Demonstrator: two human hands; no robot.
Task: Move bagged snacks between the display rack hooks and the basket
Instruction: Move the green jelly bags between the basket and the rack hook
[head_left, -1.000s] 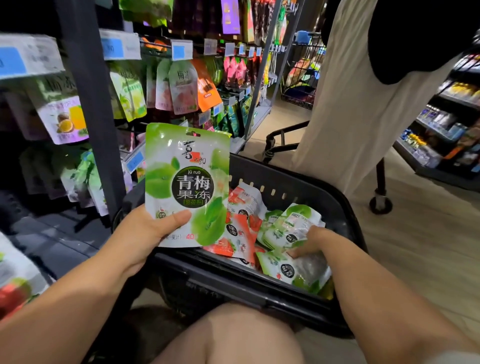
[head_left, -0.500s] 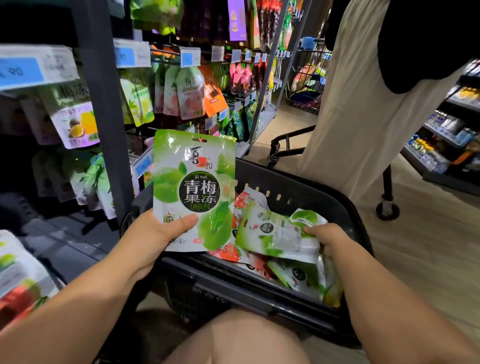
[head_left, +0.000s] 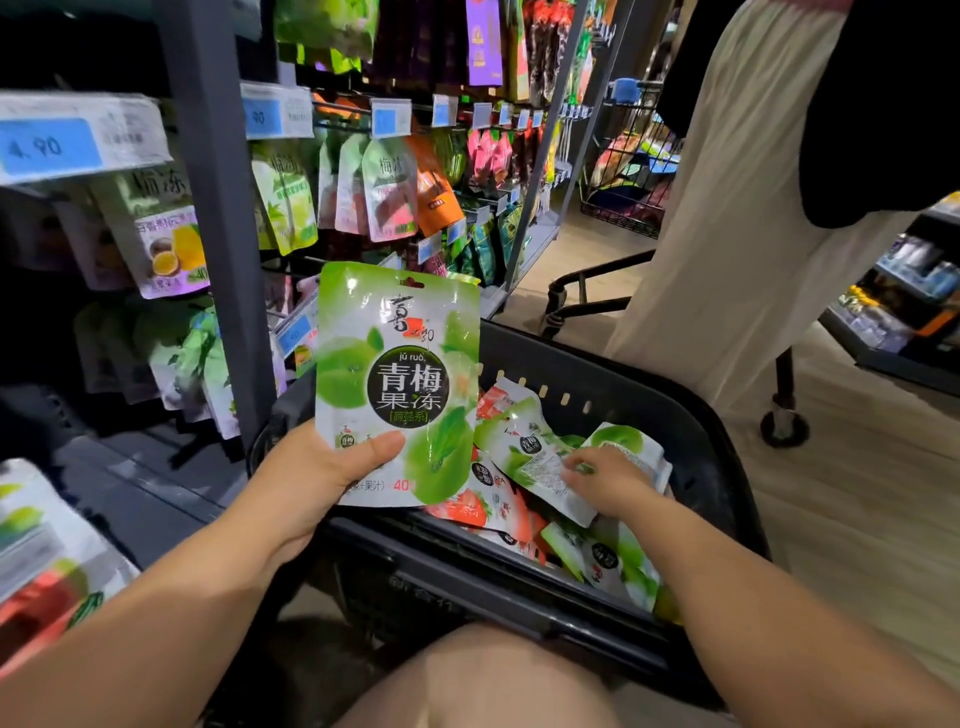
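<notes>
My left hand (head_left: 322, 478) grips a green plum-jelly bag (head_left: 397, 384) by its lower left corner and holds it upright over the near-left rim of the black basket (head_left: 623, 395). My right hand (head_left: 613, 483) is inside the basket, holding a second green bag (head_left: 524, 452) that is tilted with its printed back showing. Several green and red snack bags (head_left: 498, 509) lie heaped under it. The display rack (head_left: 389, 187) stands to the left, with hanging bags and blue price tags on its hooks.
A person in a cream skirt (head_left: 727, 208) stands just behind the basket at the right, beside a cart wheel (head_left: 784, 426). A dark rack post (head_left: 218, 234) rises left of the basket. More bags (head_left: 41, 545) lie at the lower left. My knee (head_left: 483, 675) is below the basket.
My right hand picked a green bag out of the heap, lifted it, and has now turned it so its back shows. My left hand has kept its bag upright.
</notes>
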